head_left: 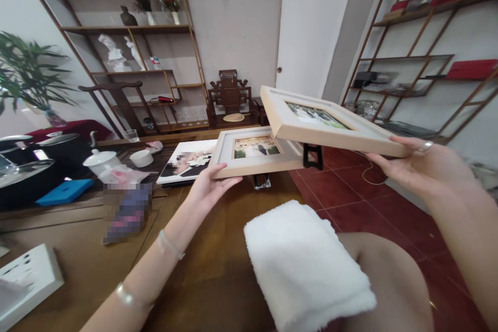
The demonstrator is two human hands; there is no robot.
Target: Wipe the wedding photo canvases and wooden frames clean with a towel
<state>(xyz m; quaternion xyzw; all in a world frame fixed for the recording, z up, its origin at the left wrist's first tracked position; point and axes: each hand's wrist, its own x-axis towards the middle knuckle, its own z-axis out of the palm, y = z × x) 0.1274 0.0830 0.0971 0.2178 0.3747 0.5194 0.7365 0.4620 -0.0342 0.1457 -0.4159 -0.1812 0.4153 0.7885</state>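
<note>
My left hand (212, 187) is closed on the near left corner of a light wooden picture frame (249, 170), thumb on top and fingers beneath. That frame has a wide white mat around a small photo. A second, similar picture frame (330, 137) is gripped at its near right corner by my right hand (416, 161). It is tilted and overlaps the right part of the first one. Black stand pieces show below both frames. Under my hands a folded white towel (303, 264) lies at the table edge and over my leg.
The brown table (210, 270) carries a photo panel (190, 158), a white teapot (101, 160), a white cup (141, 158), a blue box (65, 192), dark pots (35, 176) and a white tissue box (31, 280). Shelves (128, 28) and a carved chair (229, 93) stand behind.
</note>
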